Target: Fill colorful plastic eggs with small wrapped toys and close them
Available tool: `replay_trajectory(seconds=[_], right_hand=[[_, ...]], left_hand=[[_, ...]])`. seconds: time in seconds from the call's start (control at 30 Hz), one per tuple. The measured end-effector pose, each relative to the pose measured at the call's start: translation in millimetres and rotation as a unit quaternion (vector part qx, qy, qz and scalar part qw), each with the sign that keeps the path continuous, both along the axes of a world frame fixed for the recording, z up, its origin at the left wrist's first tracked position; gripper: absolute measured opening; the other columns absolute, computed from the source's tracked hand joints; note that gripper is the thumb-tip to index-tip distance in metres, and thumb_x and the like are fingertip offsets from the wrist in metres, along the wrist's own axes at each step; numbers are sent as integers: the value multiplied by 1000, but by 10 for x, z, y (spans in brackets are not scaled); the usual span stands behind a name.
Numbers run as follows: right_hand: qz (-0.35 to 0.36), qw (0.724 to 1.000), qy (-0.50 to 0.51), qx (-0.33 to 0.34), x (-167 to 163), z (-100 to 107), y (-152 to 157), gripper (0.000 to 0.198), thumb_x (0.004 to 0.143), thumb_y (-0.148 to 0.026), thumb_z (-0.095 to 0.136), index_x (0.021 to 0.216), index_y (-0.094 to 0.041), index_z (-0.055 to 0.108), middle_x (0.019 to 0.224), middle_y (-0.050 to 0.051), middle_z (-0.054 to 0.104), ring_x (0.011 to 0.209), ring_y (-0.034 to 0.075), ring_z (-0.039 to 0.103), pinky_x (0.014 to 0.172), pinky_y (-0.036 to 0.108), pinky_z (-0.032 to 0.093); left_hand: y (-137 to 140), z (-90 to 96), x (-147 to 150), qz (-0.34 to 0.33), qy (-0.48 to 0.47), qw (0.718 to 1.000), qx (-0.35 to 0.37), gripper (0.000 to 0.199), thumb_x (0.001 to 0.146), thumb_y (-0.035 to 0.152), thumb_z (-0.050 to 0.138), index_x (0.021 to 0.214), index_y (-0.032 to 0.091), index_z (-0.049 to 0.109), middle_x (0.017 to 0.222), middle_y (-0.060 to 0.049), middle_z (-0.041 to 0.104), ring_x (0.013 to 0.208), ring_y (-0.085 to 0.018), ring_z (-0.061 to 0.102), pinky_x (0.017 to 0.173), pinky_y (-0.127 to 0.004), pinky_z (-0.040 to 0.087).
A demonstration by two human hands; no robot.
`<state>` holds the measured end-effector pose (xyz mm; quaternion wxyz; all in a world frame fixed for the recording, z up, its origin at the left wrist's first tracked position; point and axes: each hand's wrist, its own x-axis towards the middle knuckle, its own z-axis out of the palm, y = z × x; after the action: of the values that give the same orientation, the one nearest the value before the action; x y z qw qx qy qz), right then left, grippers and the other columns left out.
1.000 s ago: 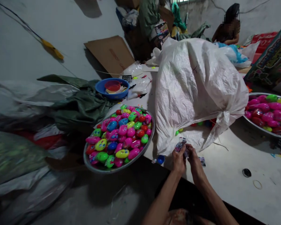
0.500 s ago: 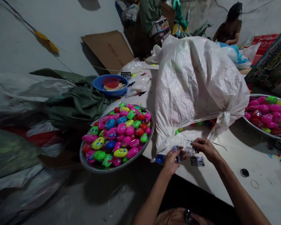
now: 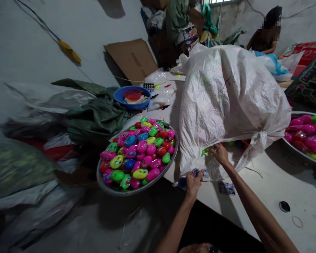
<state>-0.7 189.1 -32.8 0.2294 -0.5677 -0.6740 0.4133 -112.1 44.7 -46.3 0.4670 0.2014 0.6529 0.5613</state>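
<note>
My left hand (image 3: 193,183) is closed on a small printed packet (image 3: 195,172) near the table's edge; part of the packet is hidden by the fingers. My right hand (image 3: 220,154) reaches to the opening of a big white sack (image 3: 231,95), beside some green and yellow pieces (image 3: 204,151). Its fingertips are partly hidden there, so I cannot tell whether they grip anything. Next to my left hand lies a wrapped blue piece (image 3: 182,182). A dark printed card (image 3: 226,188) rests on the table below my right wrist.
A metal basin (image 3: 105,189) heaped with colourful wrapped toy eggs (image 3: 142,147) stands at the left. Another basin (image 3: 302,150) of eggs is at the right. Behind are a blue tub (image 3: 118,100) and cardboard (image 3: 131,59). A person (image 3: 264,38) sits at the back.
My right hand has moved away from my left hand, forward to the sack's opening. My left hand stays near the table edge with the packet. The view has shifted slightly.
</note>
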Motion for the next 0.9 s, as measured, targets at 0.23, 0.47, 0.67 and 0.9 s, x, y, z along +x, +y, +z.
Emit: replay_trajectory(seconds=[0.23,0.47,0.67,0.9], right_hand=[[-41,999,-16,10,-300,16,41,37,68,-26,60,103,-17,54,109,13,55,104,29,50,77,33,38],[14,968,211,-137,630,206,-684,38,71,-34,49,100,-13,61,77,6,63,60,16,57,56,29,45],[-49,919,355,-164,931,386,-1021,32,64,-29,68,94,-17,64,81,2,64,55,11,53,53,24,43],[-70,934,325,-129,968,443,-1091,38,66,-40,70,94,-16,64,81,4,65,60,15,59,60,29,46]], left_hand=[[34,89,-16,24,-11,1000,-9,42,62,54,65,55,15,54,43,2,51,35,-6,42,36,-18,26],[109,44,193,38,-91,994,-46,44,59,57,66,59,15,55,41,3,50,33,-7,43,37,-19,29],[136,118,454,12,-107,993,-47,45,59,59,66,60,15,53,44,4,50,36,-7,44,38,-20,32],[78,162,571,-48,-32,998,-15,44,64,58,61,58,14,56,44,3,50,37,-8,41,41,-22,31]])
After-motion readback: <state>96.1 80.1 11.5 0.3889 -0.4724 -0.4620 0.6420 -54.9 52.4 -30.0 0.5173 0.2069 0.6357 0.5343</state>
